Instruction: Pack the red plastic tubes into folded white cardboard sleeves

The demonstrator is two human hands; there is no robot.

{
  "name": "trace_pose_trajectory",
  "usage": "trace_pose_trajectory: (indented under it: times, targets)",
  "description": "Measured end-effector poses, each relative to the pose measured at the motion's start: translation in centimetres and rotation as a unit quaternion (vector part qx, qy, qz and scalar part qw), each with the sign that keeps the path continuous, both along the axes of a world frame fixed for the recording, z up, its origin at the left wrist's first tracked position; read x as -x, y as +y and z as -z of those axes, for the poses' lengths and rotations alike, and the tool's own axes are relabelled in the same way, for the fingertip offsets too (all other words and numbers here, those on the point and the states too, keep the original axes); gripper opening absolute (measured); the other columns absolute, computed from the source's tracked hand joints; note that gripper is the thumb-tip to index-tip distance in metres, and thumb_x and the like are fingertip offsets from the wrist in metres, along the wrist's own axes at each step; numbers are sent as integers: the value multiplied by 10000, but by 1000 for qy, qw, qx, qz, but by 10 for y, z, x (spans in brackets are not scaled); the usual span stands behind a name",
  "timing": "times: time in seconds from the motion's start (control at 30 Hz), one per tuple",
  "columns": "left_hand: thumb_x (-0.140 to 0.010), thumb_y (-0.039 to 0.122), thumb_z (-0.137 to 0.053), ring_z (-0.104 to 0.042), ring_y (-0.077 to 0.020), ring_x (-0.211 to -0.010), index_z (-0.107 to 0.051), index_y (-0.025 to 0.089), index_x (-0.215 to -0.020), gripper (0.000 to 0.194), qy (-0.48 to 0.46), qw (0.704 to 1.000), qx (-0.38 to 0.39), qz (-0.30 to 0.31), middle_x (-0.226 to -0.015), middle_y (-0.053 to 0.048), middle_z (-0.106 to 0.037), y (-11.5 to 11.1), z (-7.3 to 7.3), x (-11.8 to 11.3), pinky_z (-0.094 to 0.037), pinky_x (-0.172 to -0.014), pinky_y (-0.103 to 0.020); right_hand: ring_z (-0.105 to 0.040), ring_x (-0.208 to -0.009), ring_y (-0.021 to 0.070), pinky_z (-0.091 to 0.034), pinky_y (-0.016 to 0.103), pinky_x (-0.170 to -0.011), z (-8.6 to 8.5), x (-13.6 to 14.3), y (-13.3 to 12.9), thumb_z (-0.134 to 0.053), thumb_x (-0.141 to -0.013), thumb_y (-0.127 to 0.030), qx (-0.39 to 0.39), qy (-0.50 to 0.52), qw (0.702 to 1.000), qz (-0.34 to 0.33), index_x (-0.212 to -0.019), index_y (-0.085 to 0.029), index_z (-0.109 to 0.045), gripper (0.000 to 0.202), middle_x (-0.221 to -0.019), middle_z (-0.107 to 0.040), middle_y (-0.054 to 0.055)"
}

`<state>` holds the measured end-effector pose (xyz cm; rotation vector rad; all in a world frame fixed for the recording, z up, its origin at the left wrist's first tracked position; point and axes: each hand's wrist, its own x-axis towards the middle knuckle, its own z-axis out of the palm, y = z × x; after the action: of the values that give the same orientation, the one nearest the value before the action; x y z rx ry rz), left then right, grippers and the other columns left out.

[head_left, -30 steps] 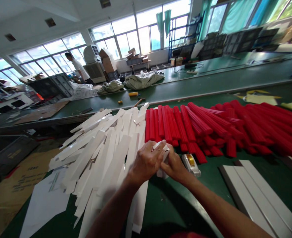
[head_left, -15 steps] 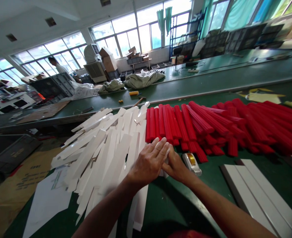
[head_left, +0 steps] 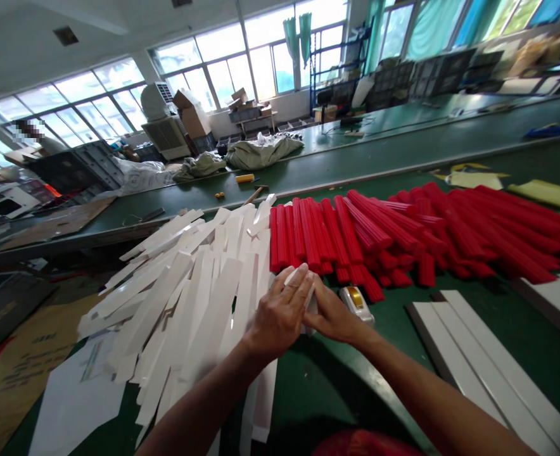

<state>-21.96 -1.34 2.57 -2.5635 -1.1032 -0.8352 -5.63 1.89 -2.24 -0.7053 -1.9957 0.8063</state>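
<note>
Both my hands meet in front of me, over the near edge of the red bundles. My left hand lies across the top of a white carton, its fingers together and bent over it. From the other side my right hand grips the same carton. Only small parts of the carton show between the hands; the rest is hidden. A tape dispenser with yellow tape lies just right of my right hand. Red ribbed rods lie bundled beyond my hands, and flat white cartons are heaped to the left.
Long closed white boxes lie at the right on the green table. Yellow sheets are at the far right. Behind runs another green bench with a grey cloth bundle. A person is at the far left.
The view has swung slightly right, so the scene sits further left. My hands stay together on the white carton, more of which shows between them. The person at the back has moved left.
</note>
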Motion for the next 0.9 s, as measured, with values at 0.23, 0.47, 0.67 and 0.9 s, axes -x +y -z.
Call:
trace_pose_trajectory:
  times: [0.23, 0.47, 0.67, 0.9]
  targets:
    - [-926, 92, -436, -390, -285, -1381, -365, 152, -1459, 542, -61, 998, 17, 1, -1468, -138, -463, -4, 9, 1, -444, -1086, -511, -626, -950, 246, -505, 334, -775, 94, -90, 7, -470, -840, -493, 321, 86, 824, 459, -995, -125, -657, 440, -983, -690, 128]
    - [-915, 80, -454, -410, -281, -1370, -405, 146, -1436, 527, -76, 997, 18, 7, -1446, -132, -491, -4, 8, -1, -439, -1098, -505, -593, -511, 170, -417, 243, -444, 146, -109, 4, -576, -742, -392, 488, 89, 739, 456, -752, -129, -663, 277, -590, -645, 57]
    - [-921, 92, -445, -416, -283, -1366, -396, 146, -1441, 525, -72, 997, 15, 9, -1450, -137, -485, -7, 9, 1, -447, -1088, -511, -537, -403, 137, -442, 241, -400, 142, -101, 15, -670, -628, -205, 536, 154, 703, 441, -671, -138, -574, 124, -484, -585, 24]
    - [-915, 80, -447, -426, -272, -1358, -410, 137, -1428, 518, -86, 996, 14, 9, -1436, -137, -502, -8, 9, 3, -440, -1095, -503, -623, -558, 137, -546, 226, -576, 142, -109, -2, -714, -542, -145, 507, 236, 723, 406, -589, -158, -520, 200, -561, -612, 15]
